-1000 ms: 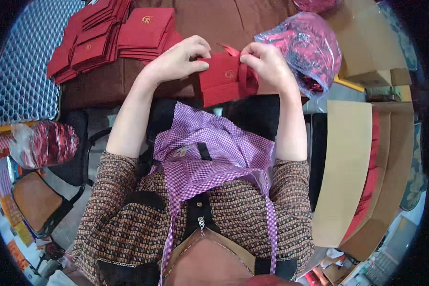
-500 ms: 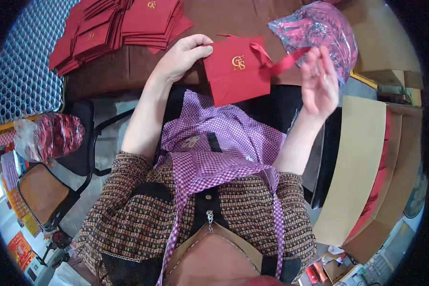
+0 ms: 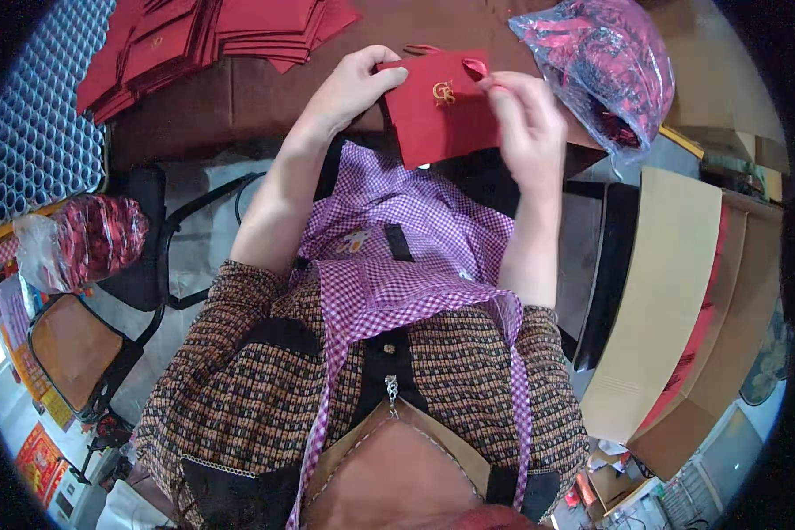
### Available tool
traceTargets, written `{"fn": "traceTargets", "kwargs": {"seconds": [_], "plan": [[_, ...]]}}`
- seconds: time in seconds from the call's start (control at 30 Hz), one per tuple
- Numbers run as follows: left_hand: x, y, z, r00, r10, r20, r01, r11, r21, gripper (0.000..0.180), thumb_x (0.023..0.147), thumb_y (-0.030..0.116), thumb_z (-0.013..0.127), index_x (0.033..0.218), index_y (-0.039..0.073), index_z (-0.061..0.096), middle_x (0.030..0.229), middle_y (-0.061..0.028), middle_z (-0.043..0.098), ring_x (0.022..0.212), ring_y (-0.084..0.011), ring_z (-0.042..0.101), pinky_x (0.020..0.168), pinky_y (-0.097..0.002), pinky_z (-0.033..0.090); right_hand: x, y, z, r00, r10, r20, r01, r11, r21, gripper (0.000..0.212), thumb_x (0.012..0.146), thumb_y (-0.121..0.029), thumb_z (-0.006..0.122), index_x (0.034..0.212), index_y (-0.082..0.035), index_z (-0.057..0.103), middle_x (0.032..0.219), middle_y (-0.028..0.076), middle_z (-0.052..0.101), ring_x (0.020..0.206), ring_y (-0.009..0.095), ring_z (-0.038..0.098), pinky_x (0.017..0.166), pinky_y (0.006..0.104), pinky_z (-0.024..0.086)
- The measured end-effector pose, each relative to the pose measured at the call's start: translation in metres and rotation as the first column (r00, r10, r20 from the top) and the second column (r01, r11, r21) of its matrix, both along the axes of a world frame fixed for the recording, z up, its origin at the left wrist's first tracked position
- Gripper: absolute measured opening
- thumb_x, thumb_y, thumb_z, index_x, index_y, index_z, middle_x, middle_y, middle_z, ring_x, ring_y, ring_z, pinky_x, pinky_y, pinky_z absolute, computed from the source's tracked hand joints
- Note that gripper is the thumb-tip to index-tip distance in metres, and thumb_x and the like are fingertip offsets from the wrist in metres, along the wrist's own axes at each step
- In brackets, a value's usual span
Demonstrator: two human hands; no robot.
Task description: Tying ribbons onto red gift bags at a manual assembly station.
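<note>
Head view: red paper bag (image 3: 437,110) pinched between left hand (image 3: 353,88), right hand (image 3: 526,124).

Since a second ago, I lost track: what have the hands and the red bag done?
The right hand opened away from the red paper bag, then came back to its ribbon. The left hand kept hold of the bag. The clear bag of ribbons stayed put.

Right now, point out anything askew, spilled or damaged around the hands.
Nothing looks damaged or spilled. The left hand and right hand hold a red envelope tilted, its ribbon sticking up. The stack of red envelopes behind is fanned loosely rather than squared.
</note>
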State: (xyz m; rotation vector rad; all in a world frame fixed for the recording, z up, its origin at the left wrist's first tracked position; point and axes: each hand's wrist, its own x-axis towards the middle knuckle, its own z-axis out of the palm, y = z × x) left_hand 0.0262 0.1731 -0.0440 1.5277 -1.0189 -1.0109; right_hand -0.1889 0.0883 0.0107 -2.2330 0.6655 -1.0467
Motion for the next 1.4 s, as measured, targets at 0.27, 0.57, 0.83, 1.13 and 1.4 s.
{"fn": "traceTargets", "kwargs": {"seconds": [0.27,0.57,0.83,1.13,1.4], "plan": [[0.0,-0.003,-0.014,0.997,0.049,-0.052,-0.05,0.999,-0.004,0.022,0.085,0.014,0.063,0.102,0.0,0.062,0.09,-0.0022,0.063,0.082,-0.0089,0.056,0.075,-0.0232,0.046,0.056,0.014,-0.049,0.982,-0.082,-0.169,0.053,0.984,-0.17,0.01,0.08,-0.017,0.064,0.081,-0.007,0.067,0.069,0.008,0.065,0.067,0.024,0.062,0.076,0.0373,0.042],[0.0,-0.002,-0.016,0.992,0.058,-0.116,-0.064,0.997,-0.048,0.022,0.084,0.011,0.064,0.102,-0.002,0.062,0.091,-0.0035,0.063,0.083,-0.0097,0.057,0.077,-0.0241,0.047,0.061,0.012,-0.055,0.973,-0.102,-0.209,0.086,0.992,-0.087,0.013,0.08,-0.021,0.064,0.079,-0.008,0.066,0.066,0.007,0.063,0.067,0.023,0.061,0.08,0.0362,0.038],[0.0,0.0,-0.022,0.998,0.065,0.012,-0.062,0.986,-0.152,0.022,0.084,0.009,0.064,0.102,-0.001,0.061,0.093,-0.0036,0.062,0.085,-0.0099,0.057,0.078,-0.0242,0.047,0.065,0.014,-0.052,0.978,-0.109,-0.179,0.094,0.992,-0.089,0.013,0.078,-0.019,0.064,0.075,-0.006,0.064,0.063,0.008,0.062,0.065,0.023,0.06,0.081,0.0371,0.038],[-0.009,0.003,-0.015,0.955,0.16,0.25,-0.066,0.936,-0.346,0.017,0.077,0.005,0.066,0.094,0.0,0.062,0.1,-0.0068,0.058,0.098,-0.017,0.056,0.085,-0.0284,0.045,0.072,0.024,-0.046,0.949,-0.235,-0.212,0.15,0.924,-0.353,0.012,0.076,-0.012,0.063,0.068,-0.005,0.06,0.058,0.009,0.059,0.058,0.025,0.059,0.076,0.0383,0.04],[-0.012,0.004,-0.01,0.956,0.159,0.245,-0.059,0.927,-0.371,0.015,0.076,0.004,0.065,0.09,0.0,0.062,0.107,-0.0094,0.057,0.101,-0.0222,0.056,0.088,-0.0308,0.045,0.071,0.023,-0.054,0.991,-0.125,-0.037,0.124,0.992,-0.033,0.014,0.075,-0.011,0.064,0.064,-0.005,0.058,0.059,0.011,0.059,0.057,0.027,0.056,0.069,0.0391,0.038]]}}
